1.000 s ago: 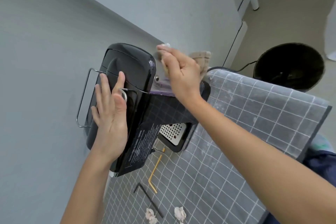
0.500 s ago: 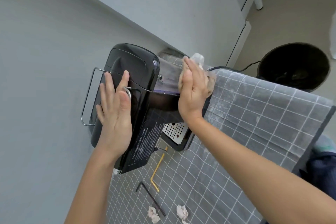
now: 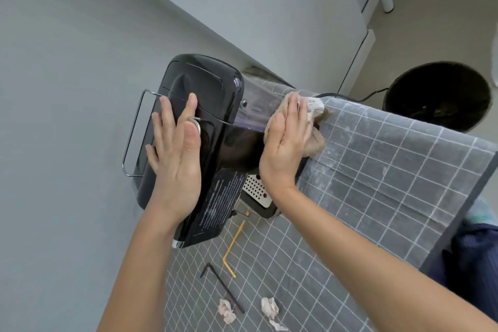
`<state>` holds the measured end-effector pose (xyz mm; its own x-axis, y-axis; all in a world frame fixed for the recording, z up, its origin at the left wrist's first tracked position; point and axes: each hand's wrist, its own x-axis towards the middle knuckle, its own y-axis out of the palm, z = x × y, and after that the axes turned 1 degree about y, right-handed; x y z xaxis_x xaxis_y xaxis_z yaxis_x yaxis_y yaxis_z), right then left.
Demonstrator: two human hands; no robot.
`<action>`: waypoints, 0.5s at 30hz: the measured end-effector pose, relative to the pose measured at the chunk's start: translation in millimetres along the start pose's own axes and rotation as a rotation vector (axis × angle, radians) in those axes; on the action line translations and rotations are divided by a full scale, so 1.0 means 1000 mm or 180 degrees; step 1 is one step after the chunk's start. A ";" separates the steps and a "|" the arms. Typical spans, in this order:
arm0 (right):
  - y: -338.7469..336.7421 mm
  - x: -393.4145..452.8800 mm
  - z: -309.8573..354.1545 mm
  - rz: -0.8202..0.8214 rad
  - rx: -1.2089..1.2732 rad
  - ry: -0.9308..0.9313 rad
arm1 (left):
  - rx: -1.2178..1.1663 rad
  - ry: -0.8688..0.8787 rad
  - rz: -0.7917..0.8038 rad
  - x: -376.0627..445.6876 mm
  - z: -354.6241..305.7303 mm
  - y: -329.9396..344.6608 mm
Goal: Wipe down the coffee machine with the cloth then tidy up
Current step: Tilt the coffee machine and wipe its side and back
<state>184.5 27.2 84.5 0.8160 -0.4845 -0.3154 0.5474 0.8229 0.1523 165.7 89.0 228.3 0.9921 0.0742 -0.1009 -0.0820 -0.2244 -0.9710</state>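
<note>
A glossy black coffee machine stands at the far left of a table covered by a grey checked tablecloth. My left hand lies flat on the machine's top, fingers spread, touching its wire rail. My right hand presses a beige cloth against the machine's right side, over its clear water tank. Most of the cloth is hidden under my palm. The perforated drip tray shows below my right wrist.
On the tablecloth near me lie a yellow bent straw, a black bent straw and two crumpled tissues. A black round bin stands on the floor beyond the table, with a power cable running toward it. A grey wall is on the left.
My right hand has slid down the machine's right side with the cloth, from near the top rear to the tank's lower part. My left hand stays on top.
</note>
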 end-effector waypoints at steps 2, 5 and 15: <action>-0.002 -0.007 0.008 0.0309 -0.0001 0.0021 | -0.0015 0.0006 -0.0005 0.000 0.001 0.000; -0.009 -0.005 0.028 0.0669 0.0013 -0.0720 | -0.0017 0.0008 0.0024 0.002 0.001 0.000; -0.017 -0.004 0.037 0.0840 0.0350 -0.0376 | -0.0023 -0.0020 -0.0003 0.000 -0.001 0.000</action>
<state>178.6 4.7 117.7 0.9451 -0.2947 -0.1414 0.3252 0.8909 0.3170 166.1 88.3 228.7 0.9916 0.0805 -0.1014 -0.0804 -0.2313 -0.9695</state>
